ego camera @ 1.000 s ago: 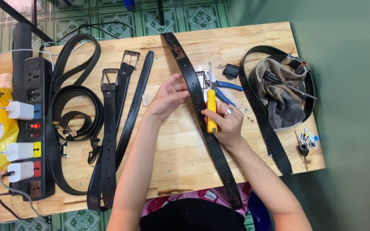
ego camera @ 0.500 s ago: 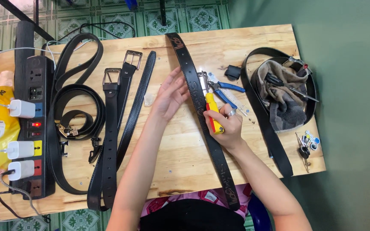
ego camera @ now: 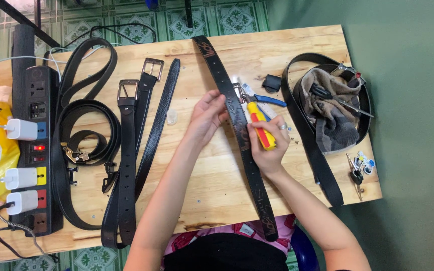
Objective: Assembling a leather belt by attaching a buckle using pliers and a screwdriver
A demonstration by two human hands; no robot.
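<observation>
Gripping screwdriver (ego camera: 260, 131), left hand (ego camera: 208, 116) pressing belt (ego camera: 237, 125)

Wooden table (ego camera: 217, 175): black belts (ego camera: 126, 165), power strip (ego camera: 38, 150), pliers (ego camera: 262, 99), cloth (ego camera: 335, 115), keys (ego camera: 358, 168).

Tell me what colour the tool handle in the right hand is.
Yellow and red handle, head view.

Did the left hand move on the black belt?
Yes. The left hand slid up along the belt, toward the table's far edge.
</observation>
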